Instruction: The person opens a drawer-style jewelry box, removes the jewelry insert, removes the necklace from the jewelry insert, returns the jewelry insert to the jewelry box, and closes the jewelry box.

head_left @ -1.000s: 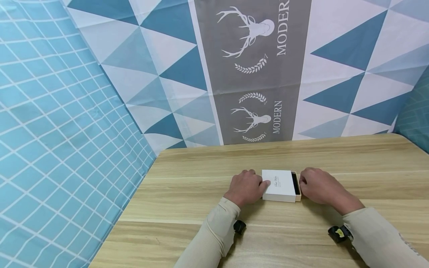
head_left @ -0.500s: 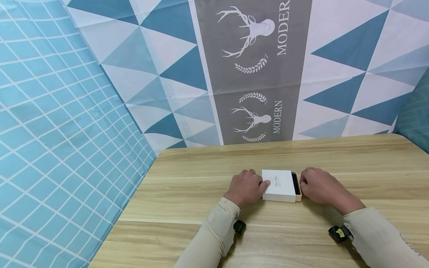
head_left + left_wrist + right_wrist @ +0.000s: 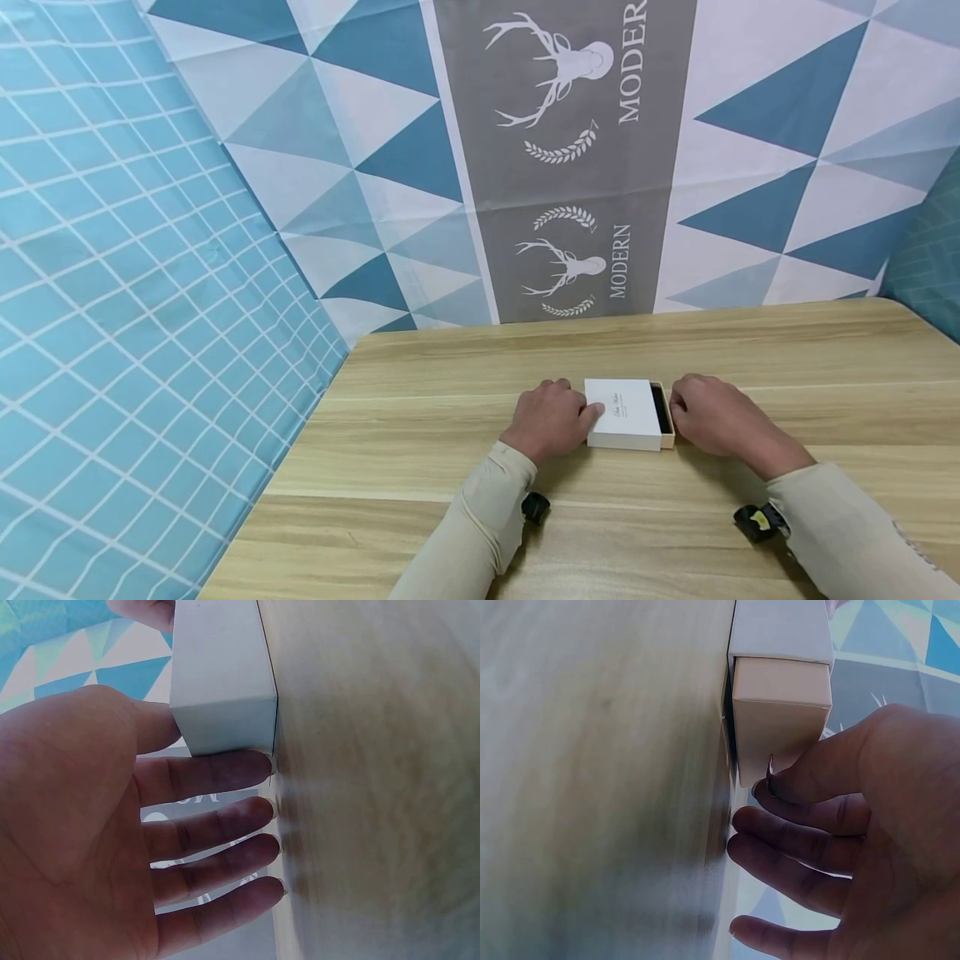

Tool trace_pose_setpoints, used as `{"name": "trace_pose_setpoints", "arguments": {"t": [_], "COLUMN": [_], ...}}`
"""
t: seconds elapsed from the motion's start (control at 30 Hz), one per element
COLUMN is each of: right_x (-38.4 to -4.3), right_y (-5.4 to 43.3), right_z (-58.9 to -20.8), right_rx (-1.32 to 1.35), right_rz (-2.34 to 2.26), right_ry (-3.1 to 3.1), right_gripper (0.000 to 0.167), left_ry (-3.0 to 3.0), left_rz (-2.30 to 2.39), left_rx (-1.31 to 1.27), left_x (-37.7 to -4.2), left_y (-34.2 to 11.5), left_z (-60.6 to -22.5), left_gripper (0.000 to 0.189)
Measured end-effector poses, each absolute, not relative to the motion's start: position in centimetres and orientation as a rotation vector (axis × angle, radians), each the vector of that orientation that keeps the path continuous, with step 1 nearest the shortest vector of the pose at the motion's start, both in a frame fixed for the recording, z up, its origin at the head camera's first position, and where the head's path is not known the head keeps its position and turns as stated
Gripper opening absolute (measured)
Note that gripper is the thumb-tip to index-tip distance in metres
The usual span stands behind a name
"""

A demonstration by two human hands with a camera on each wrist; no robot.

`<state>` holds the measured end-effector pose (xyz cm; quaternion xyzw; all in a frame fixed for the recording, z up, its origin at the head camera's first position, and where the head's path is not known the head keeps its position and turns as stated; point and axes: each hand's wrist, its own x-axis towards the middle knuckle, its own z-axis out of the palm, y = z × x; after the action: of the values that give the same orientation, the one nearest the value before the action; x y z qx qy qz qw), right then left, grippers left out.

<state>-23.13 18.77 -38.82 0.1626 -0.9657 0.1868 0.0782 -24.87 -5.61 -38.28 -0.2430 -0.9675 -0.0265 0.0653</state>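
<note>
A flat white slide-out box [image 3: 622, 412] with small print on top lies on the table. Its cream drawer [image 3: 780, 720] sticks a little way out of the right end, and a black lining [image 3: 661, 408] shows in the gap. My left hand [image 3: 551, 419] holds the sleeve at its left end, thumb on top and index finger along the end face [image 3: 232, 727]. At the drawer's front, my right hand [image 3: 716, 417] pinches a small pull tab [image 3: 771, 766] between thumb and index finger. The other right fingers are bent below it, near the tabletop.
The wood-grain table [image 3: 450, 367] reaches back to a patterned cloth [image 3: 577, 167] with deer prints. A blue checked cloth [image 3: 150, 292] hangs along the left side. Each wrist wears a small black device.
</note>
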Motion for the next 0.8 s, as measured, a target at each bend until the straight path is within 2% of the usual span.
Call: {"name": "trace_pose_setpoints", "arguments": {"t": [0.8], "right_x": [-23.02], "right_y": [18.77], "right_z": [-38.64], "right_rx": [0.459], "right_rz": [0.571], "right_ry": [-2.917], "right_gripper": [0.019], "left_ry": [-2.917], "left_rz": [-0.085], "left_rx": [-0.738], "left_x": [-24.88], "left_y": [-5.56], "left_z": [-38.21], "left_gripper": [0.041]}}
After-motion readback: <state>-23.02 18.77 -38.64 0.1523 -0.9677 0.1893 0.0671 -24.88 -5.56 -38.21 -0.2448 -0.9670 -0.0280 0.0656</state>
